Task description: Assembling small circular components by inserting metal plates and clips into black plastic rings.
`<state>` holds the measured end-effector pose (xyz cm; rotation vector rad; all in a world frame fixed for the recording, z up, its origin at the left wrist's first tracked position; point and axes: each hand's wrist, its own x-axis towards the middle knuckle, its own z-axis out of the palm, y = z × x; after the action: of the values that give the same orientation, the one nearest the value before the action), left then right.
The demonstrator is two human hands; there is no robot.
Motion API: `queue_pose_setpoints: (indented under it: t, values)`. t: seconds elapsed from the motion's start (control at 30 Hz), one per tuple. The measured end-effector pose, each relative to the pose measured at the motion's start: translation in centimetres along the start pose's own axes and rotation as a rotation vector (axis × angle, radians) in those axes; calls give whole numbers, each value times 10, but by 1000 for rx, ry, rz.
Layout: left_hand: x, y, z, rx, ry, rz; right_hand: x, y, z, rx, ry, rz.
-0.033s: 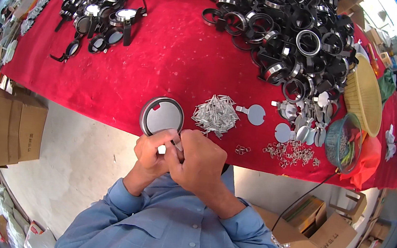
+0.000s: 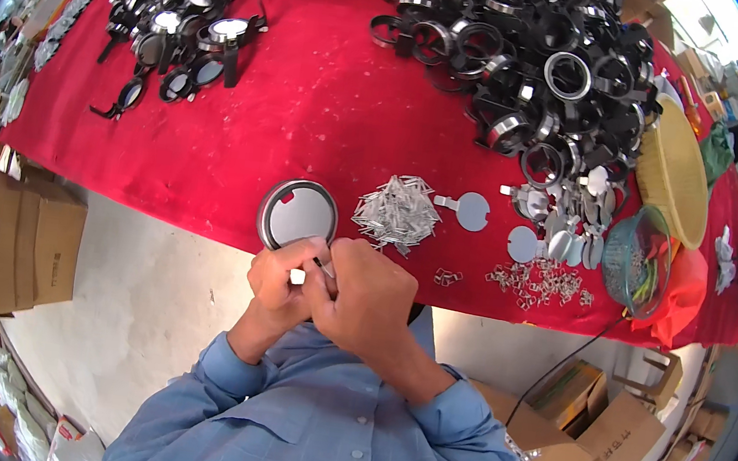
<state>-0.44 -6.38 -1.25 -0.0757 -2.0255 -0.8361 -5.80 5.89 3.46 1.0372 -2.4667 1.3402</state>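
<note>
A small white piece [image 2: 297, 275] sits pinched in the left hand [image 2: 278, 282] at the near edge of the surface [image 2: 328, 115], while the right hand [image 2: 370, 300] grips a thin metal strip [image 2: 325, 267] against it, apparently for fitting. Just beyond lies a round metal-rimmed disc [image 2: 297, 213], with a heap of metal strips [image 2: 397, 210] beside it, within easy reach.

1 head-worn fisheye view looks steeply down, close over the red table [image 2: 307, 131].
</note>
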Motion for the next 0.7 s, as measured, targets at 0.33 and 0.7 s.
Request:
queue_pose_setpoints:
  t: [0.33, 0.7]
  values:
    - [36, -56, -26, -321, -265, -727, 22, 87, -36, -109, -56, 246]
    - [206, -176, -28, 571, -101, 28, 12, 154, -46, -406, -100, 162]
